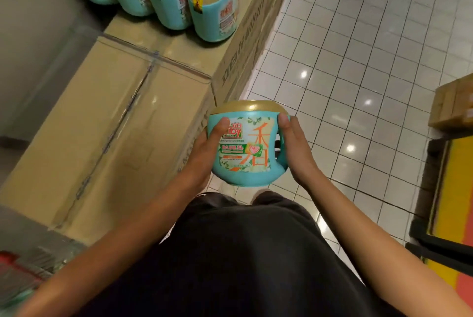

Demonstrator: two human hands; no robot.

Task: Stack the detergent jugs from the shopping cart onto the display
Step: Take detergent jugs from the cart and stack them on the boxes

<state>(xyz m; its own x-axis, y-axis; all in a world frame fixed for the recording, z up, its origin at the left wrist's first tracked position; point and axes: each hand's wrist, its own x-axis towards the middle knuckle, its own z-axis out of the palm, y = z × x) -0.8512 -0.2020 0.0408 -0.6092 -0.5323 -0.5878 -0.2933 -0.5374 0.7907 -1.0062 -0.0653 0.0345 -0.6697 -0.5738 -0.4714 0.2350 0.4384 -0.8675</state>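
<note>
Hands gripped the squat teal detergent jug (245,148) from both sides, likely for level carrying: left hand (207,148) thumb on its glossy label, right hand (297,153) wrapped round the handle side. Gold-capped plastic, it hung above the tiled floor (358,61), just beside the taped cardboard-box display (102,117) bearing matching jugs (215,9).

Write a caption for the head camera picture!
Left hand and right hand hold a teal detergent jug near stacked jugs on boxes.
</note>
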